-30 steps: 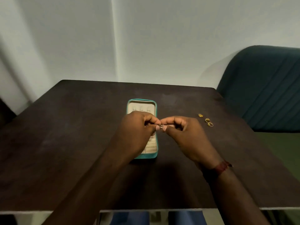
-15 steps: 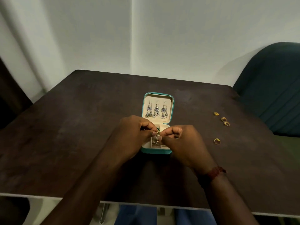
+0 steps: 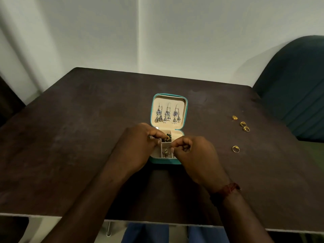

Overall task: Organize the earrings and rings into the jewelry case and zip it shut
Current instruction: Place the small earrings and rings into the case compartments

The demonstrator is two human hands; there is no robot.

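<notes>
Reaches forward with both forearms from the near edge of the dark brown wooden bench (image 3: 70, 141), bringing the hands together over the lower half of the small teal zip jewelry case (image 3: 168, 161), which lies open at the bench's middle. Holds the left hand (image 3: 138, 146) knuckles up over the case's left side, fingers curled, thumb and forefinger closed in a tight grip on a gold-and-green earring (image 3: 168, 137) at the rear compartment. Sets the right hand (image 3: 194, 155) just beside it, fingers curled in, grip pinched on the thin hook of a small dark dangling earring (image 3: 165, 152) hanging into the middle compartment. Wears a red thread band (image 3: 229, 188) on the right wrist. Covers the case's front corners with the two hands. Shows, in the cream-lined open lid beyond, three silver drop earrings (image 3: 167, 114) hooked side by side. Leaves three gold rings (image 3: 243, 123) in a short slanted row on the bench well to the right of the case, and a fourth gold ring (image 3: 235, 149) alone nearer. Has a dark teal upholstered chair (image 3: 294, 95) at the far right and a plain white wall (image 3: 175, 41) behind.
</notes>
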